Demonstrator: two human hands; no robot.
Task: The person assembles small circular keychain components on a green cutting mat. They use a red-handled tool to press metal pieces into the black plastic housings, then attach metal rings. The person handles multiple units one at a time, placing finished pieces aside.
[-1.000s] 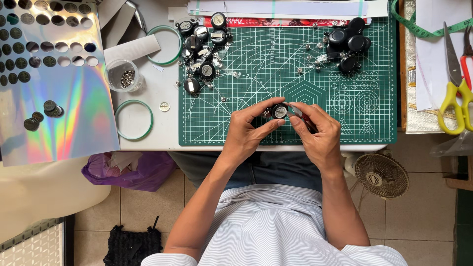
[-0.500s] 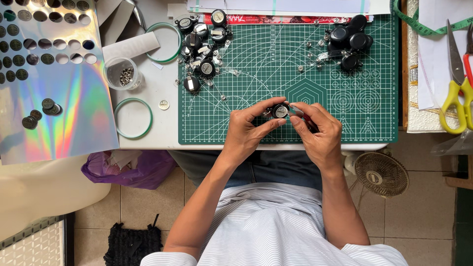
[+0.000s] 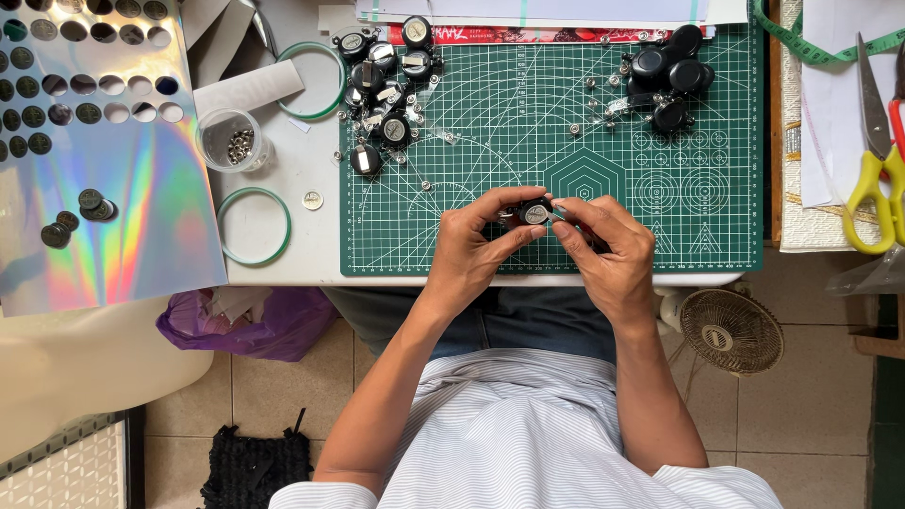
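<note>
Both hands, left hand point(image 3: 471, 247) and right hand point(image 3: 608, 247), pinch one small round black part point(image 3: 535, 213) between fingertips just above the green cutting mat point(image 3: 528, 151), probably for a close view; similar parts point(image 3: 386, 75) lie heaped on the mat's far left corner

1. Two hands work at the mat's near edge: the left hand point(image 3: 476, 247) and the right hand point(image 3: 608, 254).
2. One small round black piece point(image 3: 534, 212) sits between their fingertips.
3. One green cutting mat point(image 3: 528, 123).
4. Two green rings point(image 3: 253, 226).
5. One clear cup point(image 3: 229, 139) of small metal parts.
6. One pair of yellow-handled scissors point(image 3: 872, 179).
7. One iridescent punched sheet point(image 3: 104, 188).
8. One small fan point(image 3: 731, 332).
</note>
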